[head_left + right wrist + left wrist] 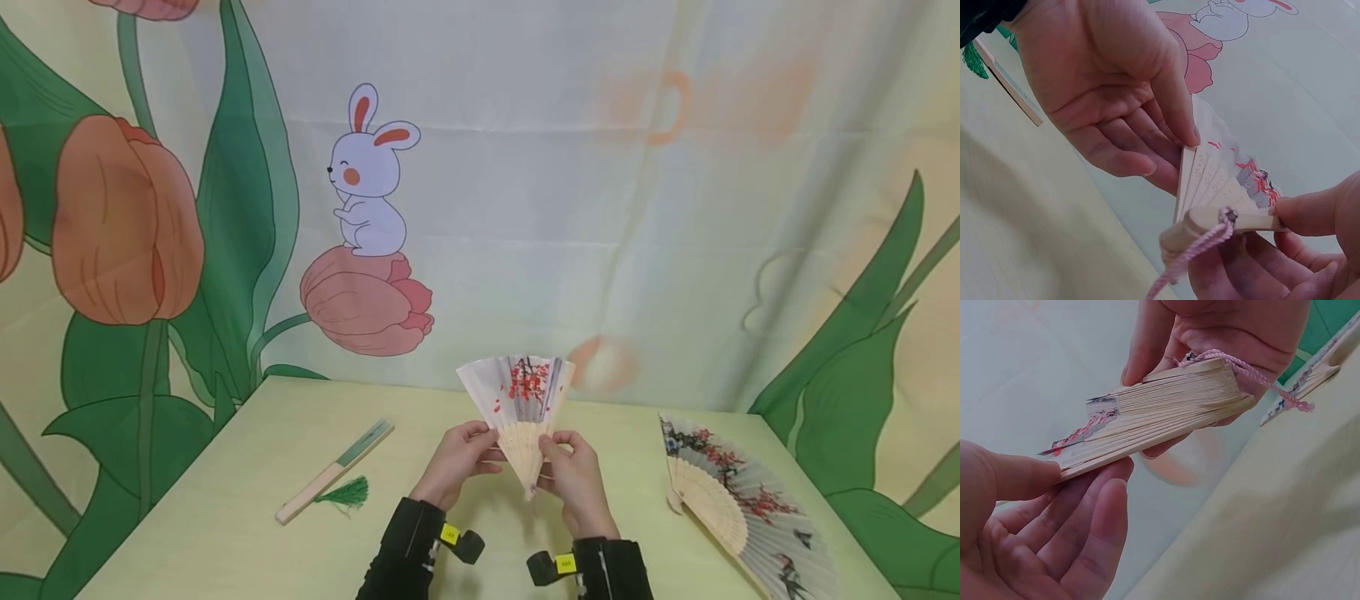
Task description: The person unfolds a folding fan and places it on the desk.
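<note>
Up above the counter (217, 508), the blossom-painted folding fan (519, 417) is held partly spread, long axis near vertical in the head view: paper leaf (483, 387) up, pivot (530, 492) down. Left hand (459, 462) and right hand (577, 475) each pinch 1 outer edge, thumb against fingers (1102, 534)!

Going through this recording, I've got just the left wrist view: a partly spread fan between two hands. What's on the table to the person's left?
Observer: A folded fan with a green tassel.
Operator: And on the person's right, where I only catch an edge?
Observer: A wide-open fan, with dark birds printed near its lower end.
Operator: What does the held fan look like face-on?
Observer: Pale, with a spray of red blossom, as the head view shows.
</note>
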A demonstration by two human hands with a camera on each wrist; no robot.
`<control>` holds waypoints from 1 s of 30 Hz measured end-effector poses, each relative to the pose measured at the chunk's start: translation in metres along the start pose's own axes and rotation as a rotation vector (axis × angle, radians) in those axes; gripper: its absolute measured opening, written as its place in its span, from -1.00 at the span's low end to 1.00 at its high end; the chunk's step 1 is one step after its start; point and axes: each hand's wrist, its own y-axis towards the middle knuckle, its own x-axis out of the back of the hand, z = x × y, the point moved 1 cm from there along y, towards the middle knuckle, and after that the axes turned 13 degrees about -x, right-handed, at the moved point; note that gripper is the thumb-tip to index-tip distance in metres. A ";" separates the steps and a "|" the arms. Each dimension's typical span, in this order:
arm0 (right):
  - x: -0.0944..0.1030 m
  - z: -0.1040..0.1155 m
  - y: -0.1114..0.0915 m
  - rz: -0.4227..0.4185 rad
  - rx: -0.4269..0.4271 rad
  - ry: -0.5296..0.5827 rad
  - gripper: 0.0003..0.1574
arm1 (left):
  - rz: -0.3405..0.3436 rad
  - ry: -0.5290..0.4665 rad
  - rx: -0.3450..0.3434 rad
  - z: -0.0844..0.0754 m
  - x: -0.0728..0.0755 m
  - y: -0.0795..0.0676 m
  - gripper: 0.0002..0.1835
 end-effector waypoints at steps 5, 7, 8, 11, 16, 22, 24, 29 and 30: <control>0.001 0.001 0.001 -0.010 0.007 0.017 -0.64 | 0.000 -0.014 0.006 0.001 0.001 0.001 -0.60; 0.002 0.001 0.002 -0.021 0.014 0.028 -0.63 | -0.002 -0.021 0.014 0.001 0.002 0.002 -0.58; 0.003 0.001 0.002 -0.027 0.016 0.032 -0.63 | -0.003 -0.024 0.017 0.002 0.002 0.002 -0.58; 0.003 0.001 0.004 -0.041 0.018 0.031 -0.63 | -0.011 -0.031 0.026 0.004 0.003 0.003 -0.57; 0.004 0.000 0.005 -0.054 0.019 0.020 -0.65 | -0.018 -0.037 0.029 0.006 0.004 0.004 -0.60; 0.006 0.001 0.004 -0.058 0.022 0.022 -0.65 | -0.018 -0.048 0.028 0.007 0.004 0.004 -0.61; 0.006 0.001 0.003 -0.058 0.015 0.027 -0.66 | -0.016 -0.050 0.028 0.007 0.004 0.004 -0.61; 0.007 0.001 0.003 -0.055 0.008 0.051 -0.66 | -0.017 -0.057 0.032 0.007 0.005 0.003 -0.64; 0.007 0.001 0.003 -0.053 0.010 0.059 -0.66 | -0.019 -0.059 0.035 0.007 0.006 0.003 -0.65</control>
